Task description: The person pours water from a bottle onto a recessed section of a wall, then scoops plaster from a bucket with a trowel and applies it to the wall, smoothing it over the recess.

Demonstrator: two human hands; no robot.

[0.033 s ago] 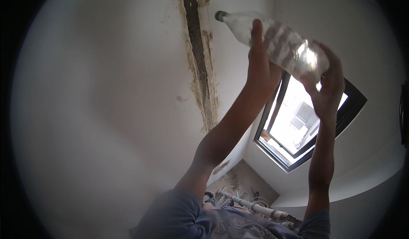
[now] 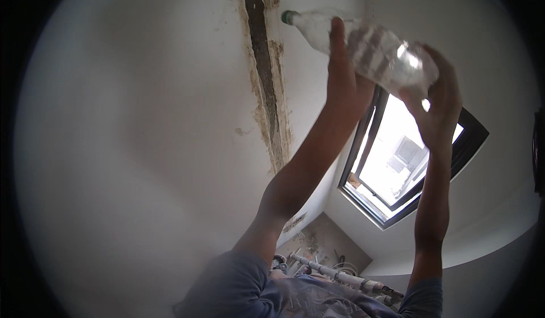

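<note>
Both my raised hands grip a clear plastic bottle [image 2: 392, 57] with a green cap [image 2: 288, 17], held tilted with the cap toward the upper left. My left hand [image 2: 347, 79] is closed on the middle of the bottle, thumb up along its near side, other fingers mostly hidden behind it. My right hand [image 2: 440, 97] wraps round the bottle's base on the right. Whether the bottle holds liquid I cannot tell. Just left of the cap is a long dark channel [image 2: 258, 45] with rough, crumbling plaster edges in the white surface.
A bright window [image 2: 397, 148] in a dark frame stands behind my right arm. White wall surface [image 2: 142, 119] fills the left side. At the bottom, past my torso, lie a long pale pole [image 2: 329, 270] and other items too small to name, beside a stained grey patch [image 2: 323, 238].
The bottle has shifted slightly up and to the left, and my left hand has risen with it. My right hand and forearm have moved slightly, still gripping the base.
</note>
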